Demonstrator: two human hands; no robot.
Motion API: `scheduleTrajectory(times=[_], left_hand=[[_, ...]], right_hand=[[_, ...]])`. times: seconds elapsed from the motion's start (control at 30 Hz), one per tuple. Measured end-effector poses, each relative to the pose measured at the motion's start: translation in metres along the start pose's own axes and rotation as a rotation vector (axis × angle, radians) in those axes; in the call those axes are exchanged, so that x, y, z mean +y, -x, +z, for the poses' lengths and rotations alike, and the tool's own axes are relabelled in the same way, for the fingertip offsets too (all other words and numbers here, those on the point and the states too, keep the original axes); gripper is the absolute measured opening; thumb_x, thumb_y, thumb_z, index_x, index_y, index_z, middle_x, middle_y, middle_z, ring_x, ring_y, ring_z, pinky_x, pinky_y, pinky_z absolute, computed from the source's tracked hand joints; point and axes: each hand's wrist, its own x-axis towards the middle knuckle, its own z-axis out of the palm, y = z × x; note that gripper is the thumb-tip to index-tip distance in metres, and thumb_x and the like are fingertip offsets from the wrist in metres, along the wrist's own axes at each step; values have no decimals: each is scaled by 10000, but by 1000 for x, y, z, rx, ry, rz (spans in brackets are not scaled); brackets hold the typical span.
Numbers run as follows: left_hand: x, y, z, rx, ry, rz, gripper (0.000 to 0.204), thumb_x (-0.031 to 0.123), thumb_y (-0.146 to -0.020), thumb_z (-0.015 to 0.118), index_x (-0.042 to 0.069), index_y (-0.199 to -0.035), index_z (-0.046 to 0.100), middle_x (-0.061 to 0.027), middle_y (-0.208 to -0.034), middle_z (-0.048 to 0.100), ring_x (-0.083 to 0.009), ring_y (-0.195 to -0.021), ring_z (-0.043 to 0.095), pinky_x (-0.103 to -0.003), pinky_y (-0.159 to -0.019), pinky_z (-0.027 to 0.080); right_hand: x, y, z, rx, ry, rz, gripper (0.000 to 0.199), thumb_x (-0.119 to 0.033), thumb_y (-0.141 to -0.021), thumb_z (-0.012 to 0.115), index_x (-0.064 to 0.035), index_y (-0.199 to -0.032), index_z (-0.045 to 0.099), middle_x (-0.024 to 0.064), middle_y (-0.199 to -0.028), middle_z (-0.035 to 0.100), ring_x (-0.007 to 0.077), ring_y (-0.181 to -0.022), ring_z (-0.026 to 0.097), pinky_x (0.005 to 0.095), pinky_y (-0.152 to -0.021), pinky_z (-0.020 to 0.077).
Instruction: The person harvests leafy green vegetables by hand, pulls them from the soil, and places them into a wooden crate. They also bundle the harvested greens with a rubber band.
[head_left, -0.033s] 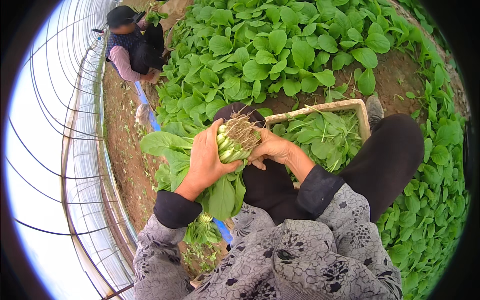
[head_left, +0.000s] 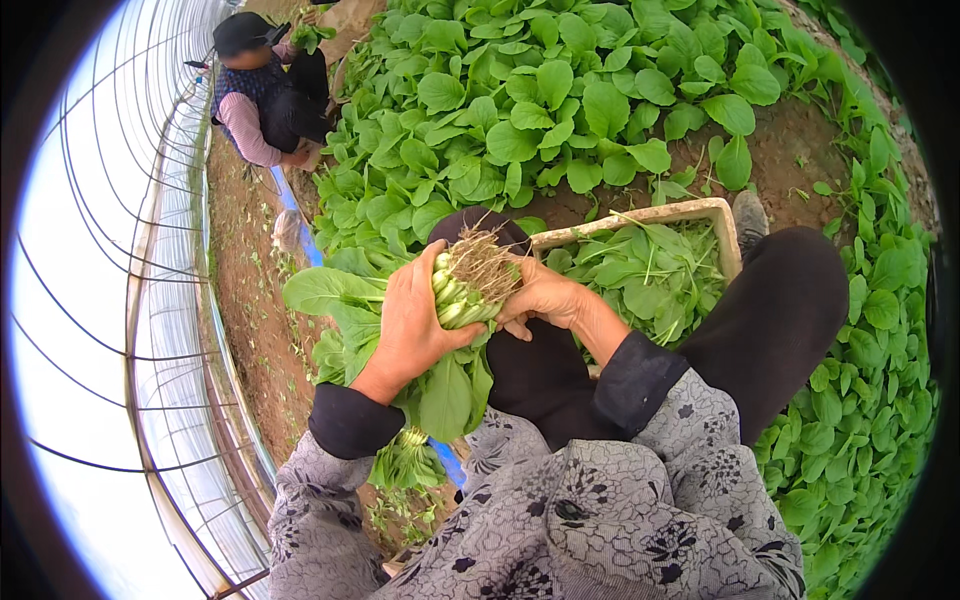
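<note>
A thick bunch of leafy greens (head_left: 459, 300) is held over my lap, its pale stems packed together and its brown roots pointing up and to the right. My left hand (head_left: 412, 315) wraps round the stems, thumb across the front, and broad leaves hang below and to the left of it. My right hand (head_left: 550, 297) is closed at the root end, its fingers curled against the roots and stem bases; whether it pinches a single root or stem there is hidden. Just right of that hand stands a pale crate (head_left: 640, 214) with loose green leaves (head_left: 650, 275) inside.
Rows of leafy plants (head_left: 560, 100) fill the far side and the right. At far left, another person (head_left: 260, 95) in a dark cap crouches by the bed. A plastic-covered hoop wall (head_left: 150, 300) curves along the left. Another bunch of greens (head_left: 408, 460) lies below my left wrist.
</note>
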Motion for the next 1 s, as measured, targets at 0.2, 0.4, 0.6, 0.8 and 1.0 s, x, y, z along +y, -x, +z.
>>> scheduleTrajectory(times=[0.2,0.4,0.6,0.8,1.0], left_hand=[[16,3,-2,-28,-15,33,1195,253,-507,926,2,-1467,259,-191,-1334,463,-379,-1229,442,-438,-1064,343],[6,-22,22,5,-53,80,1098,164,-527,873,-19,-1440,292,-195,-1259,519,-372,-1165,495,-442,-1032,363],[-27,-18,21,-61,96,39,984,114,-593,805,21,-1442,315,-221,-1319,488,-406,-1204,465,-450,-1055,346],[-46,-22,25,-69,161,25,941,90,-662,785,-23,-1451,285,-231,-1366,453,-354,-1258,441,-411,-1088,310],[-24,-28,18,-122,120,13,978,101,-672,790,-43,-1466,238,-240,-1371,442,-336,-1251,446,-407,-1090,310]], right_hand=[[-4,18,14,119,22,-78,687,131,-712,591,-42,-1361,443,117,-801,675,211,-524,654,305,-429,537],[10,9,0,197,-87,-145,624,149,-735,542,-44,-1323,465,180,-885,676,272,-573,682,338,-443,555],[-63,84,80,931,1458,-115,635,25,-772,560,16,-1391,419,241,-1002,644,321,-806,679,397,-670,548],[-20,379,121,2110,972,-733,227,-102,-845,640,28,-700,525,114,-605,510,201,-514,487,334,-519,403],[362,414,158,1608,553,1242,181,-118,-794,582,-67,-896,723,178,-967,712,329,-948,692,423,-803,555]])
